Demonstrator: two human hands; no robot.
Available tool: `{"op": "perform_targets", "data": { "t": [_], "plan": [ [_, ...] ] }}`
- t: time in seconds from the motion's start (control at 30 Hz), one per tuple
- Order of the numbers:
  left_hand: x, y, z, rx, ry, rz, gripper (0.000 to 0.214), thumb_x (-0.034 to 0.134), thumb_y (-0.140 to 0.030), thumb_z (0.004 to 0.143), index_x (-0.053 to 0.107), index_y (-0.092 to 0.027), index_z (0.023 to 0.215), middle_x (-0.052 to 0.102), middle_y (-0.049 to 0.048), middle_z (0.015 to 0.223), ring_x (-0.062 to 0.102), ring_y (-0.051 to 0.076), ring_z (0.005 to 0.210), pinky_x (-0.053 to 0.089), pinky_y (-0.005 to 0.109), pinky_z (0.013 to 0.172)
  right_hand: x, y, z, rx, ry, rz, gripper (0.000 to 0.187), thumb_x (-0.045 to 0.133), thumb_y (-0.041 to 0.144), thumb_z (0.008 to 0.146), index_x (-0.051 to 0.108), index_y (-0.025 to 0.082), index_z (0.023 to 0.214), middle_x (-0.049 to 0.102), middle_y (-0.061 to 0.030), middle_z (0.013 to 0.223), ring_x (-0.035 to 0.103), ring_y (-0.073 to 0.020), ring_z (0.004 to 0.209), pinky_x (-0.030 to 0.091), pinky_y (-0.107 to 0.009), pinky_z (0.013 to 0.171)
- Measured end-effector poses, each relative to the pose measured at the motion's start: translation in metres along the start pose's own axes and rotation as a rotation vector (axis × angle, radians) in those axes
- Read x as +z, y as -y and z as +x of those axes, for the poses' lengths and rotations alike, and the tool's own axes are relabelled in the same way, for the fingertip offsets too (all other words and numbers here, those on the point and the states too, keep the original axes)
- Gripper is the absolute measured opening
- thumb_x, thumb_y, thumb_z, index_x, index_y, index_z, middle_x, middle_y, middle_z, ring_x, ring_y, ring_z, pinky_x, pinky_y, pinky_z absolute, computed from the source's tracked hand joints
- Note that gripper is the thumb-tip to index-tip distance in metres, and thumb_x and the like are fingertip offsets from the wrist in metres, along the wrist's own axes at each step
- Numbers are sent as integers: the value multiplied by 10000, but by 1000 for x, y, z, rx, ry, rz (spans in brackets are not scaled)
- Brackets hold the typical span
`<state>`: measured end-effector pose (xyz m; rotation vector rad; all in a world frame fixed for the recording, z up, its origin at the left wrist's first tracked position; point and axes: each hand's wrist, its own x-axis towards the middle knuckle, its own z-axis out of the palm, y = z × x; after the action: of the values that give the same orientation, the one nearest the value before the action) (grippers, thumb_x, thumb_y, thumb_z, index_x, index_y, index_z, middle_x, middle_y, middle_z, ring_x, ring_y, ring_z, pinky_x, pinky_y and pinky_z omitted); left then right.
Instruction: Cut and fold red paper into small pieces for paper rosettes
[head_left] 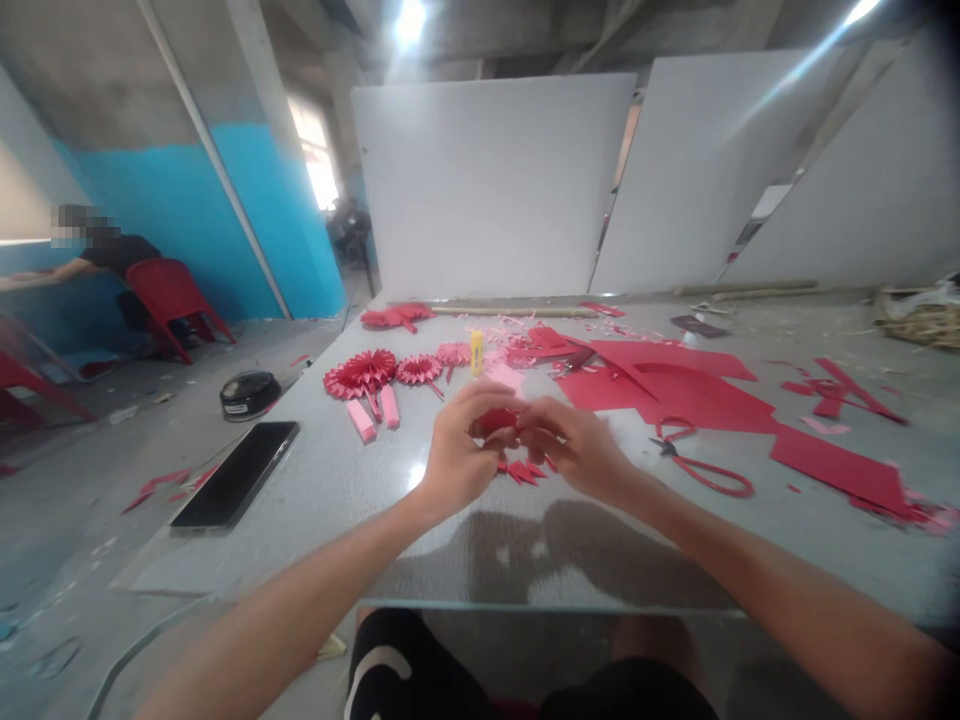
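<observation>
The left hand [457, 450] and right hand [574, 450] are together, pinching a small folded red paper [496, 422] over the table's middle. Two red paper rosettes [360, 374] look finished toward the far left (pink strips [361, 420] lie beside them); red sheets [667, 385] at right remain.

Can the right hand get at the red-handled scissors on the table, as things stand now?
Probably yes: the red-handled scissors lie on the grey table close to the right hand, nothing visible between them, though that hand is holding red paper.
</observation>
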<state>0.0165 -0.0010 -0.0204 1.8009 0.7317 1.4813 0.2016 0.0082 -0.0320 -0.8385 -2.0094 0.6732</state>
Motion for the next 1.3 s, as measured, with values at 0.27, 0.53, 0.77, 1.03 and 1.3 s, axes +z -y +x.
{"op": "perform_targets", "data": {
  "t": [0.27,0.53,0.77,1.03,1.3],
  "plan": [
    [-2,2,1,-63,-18,-83,242,683,-86,765,718,-173,988,582,104,1205,690,149,844,618,255,678,-3,-1,-1,-11,-121,41,190,665,393,913,575,232,960,643,18,681,639,-139,530,504,-252,515],
    [-3,-3,2,-193,-57,-113,551,687,-77,730,527,-224,1237,618,85,1227,688,92,629,580,206,521,-2,-1,-1,-37,-154,93,184,675,360,905,583,225,990,663,10,701,677,-148,542,518,-245,493],
    [-8,-4,5,-184,-107,-84,491,682,-104,744,539,-228,1197,644,63,1178,696,107,633,540,192,474,-5,1,0,-65,-166,72,95,627,307,943,596,223,976,661,13,694,678,-140,541,538,-249,519],
    [-12,-8,10,-349,92,-293,513,778,-151,708,544,-187,1163,664,6,858,676,122,586,492,203,500,-9,-6,-2,-348,-129,-254,216,633,264,950,710,266,1151,757,-74,1092,744,-194,860,602,-335,782],
    [-10,-3,11,-400,10,-401,532,863,-229,676,589,-161,1128,630,115,1224,709,136,694,588,305,677,-9,-2,0,-469,-256,-361,175,601,176,965,732,232,1067,766,-64,980,736,-167,865,594,-262,759]
  ]
}}
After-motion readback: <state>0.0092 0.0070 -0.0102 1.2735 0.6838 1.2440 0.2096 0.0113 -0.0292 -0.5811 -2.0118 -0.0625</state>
